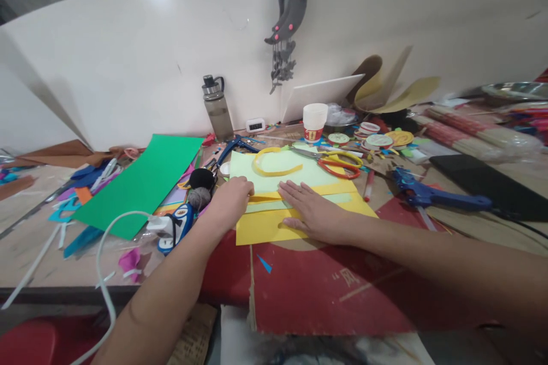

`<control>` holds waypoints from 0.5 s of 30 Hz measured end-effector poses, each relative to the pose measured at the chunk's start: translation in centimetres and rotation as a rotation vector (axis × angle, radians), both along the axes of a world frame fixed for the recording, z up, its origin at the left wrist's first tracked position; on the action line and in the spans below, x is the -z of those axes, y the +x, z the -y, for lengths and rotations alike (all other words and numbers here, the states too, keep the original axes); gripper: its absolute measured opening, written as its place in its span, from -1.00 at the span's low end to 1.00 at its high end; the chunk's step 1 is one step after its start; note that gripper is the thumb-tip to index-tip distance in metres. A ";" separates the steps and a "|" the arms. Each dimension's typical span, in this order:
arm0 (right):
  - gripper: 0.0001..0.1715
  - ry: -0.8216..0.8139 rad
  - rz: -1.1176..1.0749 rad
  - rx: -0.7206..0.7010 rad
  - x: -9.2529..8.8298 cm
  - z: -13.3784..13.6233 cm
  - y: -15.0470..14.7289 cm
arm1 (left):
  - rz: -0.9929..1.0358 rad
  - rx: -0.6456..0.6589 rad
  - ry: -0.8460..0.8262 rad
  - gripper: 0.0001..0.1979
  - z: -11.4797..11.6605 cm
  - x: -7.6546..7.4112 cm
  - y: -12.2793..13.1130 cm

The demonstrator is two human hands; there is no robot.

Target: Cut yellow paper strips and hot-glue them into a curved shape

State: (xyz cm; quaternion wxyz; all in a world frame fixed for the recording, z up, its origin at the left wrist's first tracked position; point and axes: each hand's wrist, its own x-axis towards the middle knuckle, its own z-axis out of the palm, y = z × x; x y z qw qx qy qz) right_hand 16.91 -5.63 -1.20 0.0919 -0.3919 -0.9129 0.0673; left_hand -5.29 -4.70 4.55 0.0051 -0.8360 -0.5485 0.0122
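In the head view my left hand is closed on the left end of a narrow yellow strip, its fingertips partly hidden. My right hand lies flat with fingers stretched out, pressing on the strip and the papers under it. Beneath both hands is a yellow sheet, with a pale green sheet behind it. A curled yellow strip rests on the pale green sheet. Red-and-yellow-handled scissors lie just beyond my right hand.
A green sheet, a power strip with a white cable and balls of yarn lie left. A bottle and paper cups stand behind. At right lie a blue glue gun and a black slab. Red board covers the front edge.
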 end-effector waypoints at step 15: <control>-0.18 0.017 0.044 -0.029 0.1 0.0 -0.3 | -0.080 0.223 0.047 -0.48 2.8 1.4 3.8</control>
